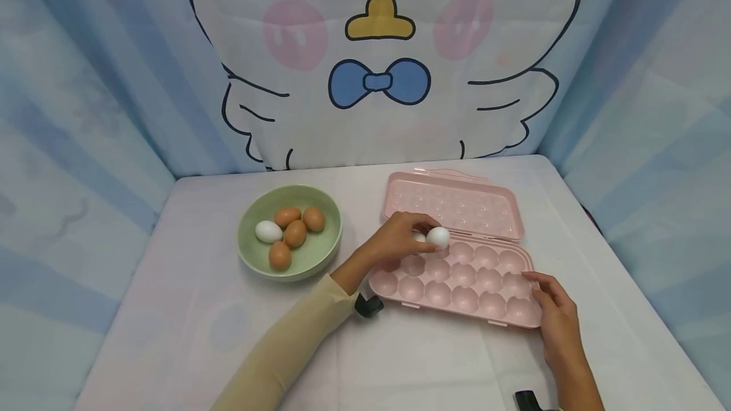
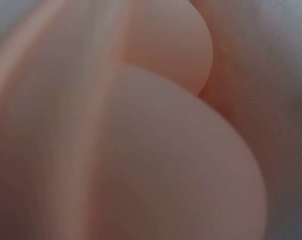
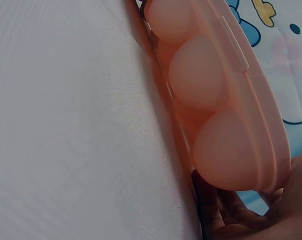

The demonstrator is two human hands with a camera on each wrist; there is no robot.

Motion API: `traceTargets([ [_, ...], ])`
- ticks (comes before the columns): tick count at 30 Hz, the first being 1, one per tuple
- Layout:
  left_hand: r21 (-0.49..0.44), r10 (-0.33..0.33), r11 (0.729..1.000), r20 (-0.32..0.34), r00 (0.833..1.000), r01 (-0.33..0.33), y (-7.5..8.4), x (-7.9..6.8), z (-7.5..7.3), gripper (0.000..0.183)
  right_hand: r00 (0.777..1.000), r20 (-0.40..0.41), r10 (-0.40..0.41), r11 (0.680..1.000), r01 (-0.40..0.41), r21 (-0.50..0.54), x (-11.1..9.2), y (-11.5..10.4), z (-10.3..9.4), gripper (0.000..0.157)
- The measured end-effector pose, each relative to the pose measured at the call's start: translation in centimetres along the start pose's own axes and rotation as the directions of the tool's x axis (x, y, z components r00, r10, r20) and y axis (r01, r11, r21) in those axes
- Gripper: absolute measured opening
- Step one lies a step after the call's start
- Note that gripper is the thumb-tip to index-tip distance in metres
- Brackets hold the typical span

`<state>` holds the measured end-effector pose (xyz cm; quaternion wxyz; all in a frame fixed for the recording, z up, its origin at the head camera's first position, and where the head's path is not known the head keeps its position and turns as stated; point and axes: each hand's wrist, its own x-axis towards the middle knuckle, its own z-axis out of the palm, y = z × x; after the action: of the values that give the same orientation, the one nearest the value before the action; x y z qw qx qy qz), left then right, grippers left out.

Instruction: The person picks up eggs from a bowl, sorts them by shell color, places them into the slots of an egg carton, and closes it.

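Observation:
In the head view, a pink plastic egg carton (image 1: 464, 276) lies with its lid (image 1: 457, 205) folded back. My left hand (image 1: 396, 238) pinches a white egg (image 1: 438, 237) over the carton's back row, near the hinge. Another white egg (image 1: 419, 237) shows partly behind these fingers; whether it sits in a cup or is held, I cannot tell. At the carton's right end, my right hand (image 1: 558, 313) grips the edge. The right wrist view shows fingers (image 3: 243, 215) curled by the carton's rounded end (image 3: 230, 150). Blurred carton cups (image 2: 185, 165) fill the left wrist view.
Left of the carton stands a green bowl (image 1: 248, 257) with several brown eggs (image 1: 295, 233) and one white egg (image 1: 268, 231). A white cloth (image 1: 194, 309) covers the table. Behind it hangs a curtain (image 1: 377, 125) with a cartoon bird; blue curtains (image 1: 645, 144) flank both sides.

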<state>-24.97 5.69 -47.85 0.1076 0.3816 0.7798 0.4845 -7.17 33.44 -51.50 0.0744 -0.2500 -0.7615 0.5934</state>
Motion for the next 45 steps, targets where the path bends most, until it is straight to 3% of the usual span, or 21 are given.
traceTargets([
  [8, 0.074, -0.020, 0.997, -0.021, 1.000, 0.022, 0.26, 0.08, 0.13, 0.039, 1.000, 0.006, -0.021, 1.000, 0.021, -0.008, 0.05, -0.24, 0.13, 0.041],
  [14, 0.100, -0.034, 0.994, 0.014, 0.999, 0.032, 0.20, 0.07, 0.31, 0.037, 1.000, -0.008, -0.009, 1.000, 0.009, -0.012, -0.02, -0.16, 0.18, 0.041],
  [24, 0.294, -0.039, 0.956, 0.038, 0.999, 0.026, -0.16, 0.00, 0.24, 0.034, 1.000, 0.002, -0.018, 1.000, 0.018, -0.009, -0.02, -0.21, 0.31, 0.040],
  [28, 0.312, -0.025, 0.950, 0.041, 0.999, 0.011, -0.08, 0.07, 0.39, 0.032, 1.000, -0.001, -0.017, 1.000, 0.017, -0.007, -0.07, -0.21, 0.20, 0.041],
  [35, 0.337, -0.055, 0.941, 0.062, 0.997, 0.031, -0.23, 0.21, 1.00, 0.034, 0.999, -0.023, 0.022, 1.000, -0.023, -0.010, -0.35, 0.05, -0.12, 0.041],
  [45, 0.408, -0.038, 0.913, 0.045, 0.998, 0.017, -0.07, 0.33, 0.76, 0.038, 1.000, -0.012, 0.012, 1.000, -0.012, -0.003, -0.02, -0.14, 0.09, 0.041],
])
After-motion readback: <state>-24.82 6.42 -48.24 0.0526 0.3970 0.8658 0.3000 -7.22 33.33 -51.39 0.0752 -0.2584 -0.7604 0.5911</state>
